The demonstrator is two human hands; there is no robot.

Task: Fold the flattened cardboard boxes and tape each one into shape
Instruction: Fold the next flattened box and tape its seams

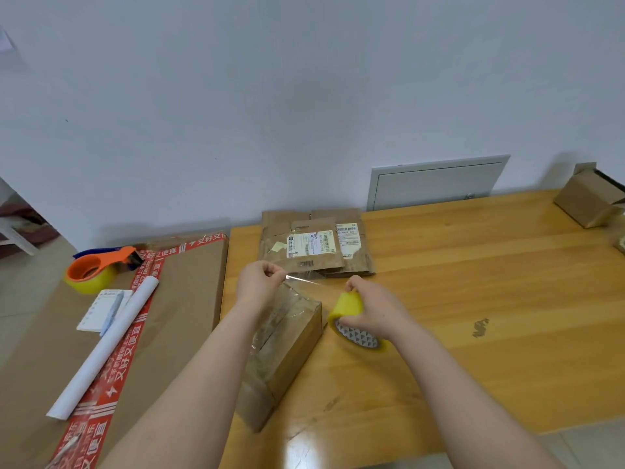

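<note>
A folded brown cardboard box [287, 346] lies on the wooden table [473, 282] in front of me, its top flaps closed. My right hand [372, 308] grips a yellow roll of clear tape [350, 308] just right of the box's far end. My left hand [258, 282] pinches the free end of the tape strip [307, 280], which stretches clear and taut between both hands above the box's far end. A stack of flattened cardboard boxes [318, 247] with shipping labels lies behind, near the wall.
A large flat carton [189, 299] with red printed tape lies left of the table; on it are an orange tape dispenser [98, 269], a notepad with a pen [105, 308] and a white paper roll [108, 346]. An assembled box [590, 201] sits at the far right.
</note>
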